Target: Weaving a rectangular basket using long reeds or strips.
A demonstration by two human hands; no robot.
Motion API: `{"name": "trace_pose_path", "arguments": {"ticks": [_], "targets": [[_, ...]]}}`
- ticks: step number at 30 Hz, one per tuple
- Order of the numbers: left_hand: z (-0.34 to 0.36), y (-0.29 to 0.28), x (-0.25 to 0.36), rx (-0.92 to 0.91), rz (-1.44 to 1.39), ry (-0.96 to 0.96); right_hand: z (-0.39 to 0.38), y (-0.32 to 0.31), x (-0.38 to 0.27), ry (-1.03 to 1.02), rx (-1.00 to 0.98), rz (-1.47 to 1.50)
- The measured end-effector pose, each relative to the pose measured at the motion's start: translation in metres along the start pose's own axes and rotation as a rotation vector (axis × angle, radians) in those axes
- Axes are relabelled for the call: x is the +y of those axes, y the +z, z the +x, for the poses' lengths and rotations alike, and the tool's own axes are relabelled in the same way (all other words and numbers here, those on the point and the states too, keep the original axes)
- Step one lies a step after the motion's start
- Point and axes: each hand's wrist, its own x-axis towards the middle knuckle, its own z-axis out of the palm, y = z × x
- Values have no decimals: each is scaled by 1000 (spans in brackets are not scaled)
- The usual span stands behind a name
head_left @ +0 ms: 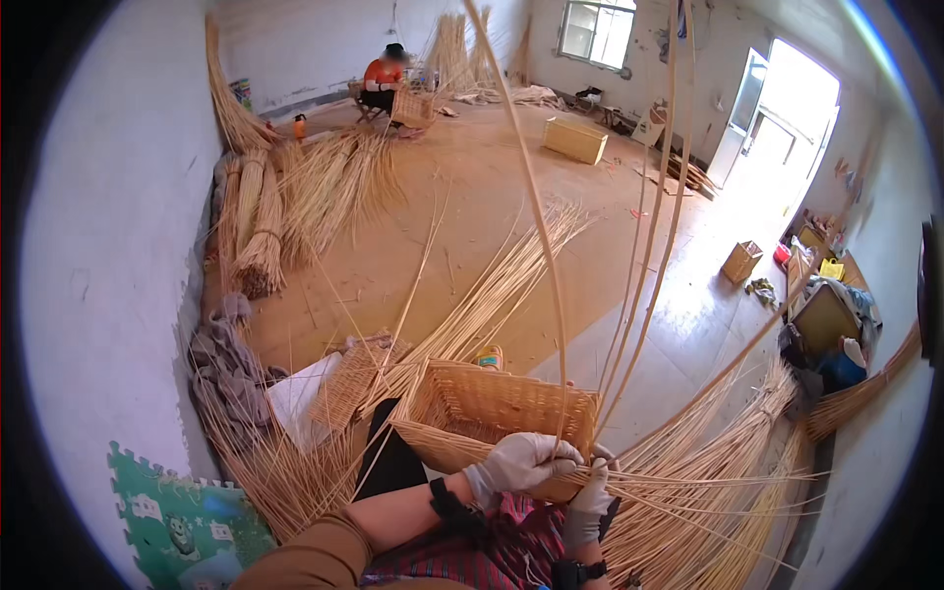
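A rectangular woven wicker basket rests across my lap, its open top tilted up. My left hand, in a pale work glove, lies over the near rim with its fingers closed at the right corner. Beside it, my gloved right hand pinches wicker rods at that same corner; the exact grip is partly hidden. Several long rods rise from the corner, and others stretch off to the right. A patterned dark red cloth covers my lap under the basket.
Loose wicker rods lie ahead, with more bundles at my right. A flat woven panel is at left, near a green foam mat. Far off, a person in orange sits with a basket. A box-shaped basket stands on the floor.
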Motion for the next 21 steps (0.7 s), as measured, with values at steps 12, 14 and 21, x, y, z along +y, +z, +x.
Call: {"name": "trace_pose_path", "arguments": {"ticks": [12,14,21], "targets": [[13,-40,21,-170,142,266,-6,31,-57,143,-88,7],[9,-37,19,-201,176,197,-2,12,-38,126,-69,43],[9,-20,21,-171,461,279,-52,-47,-59,251,-91,302]]}}
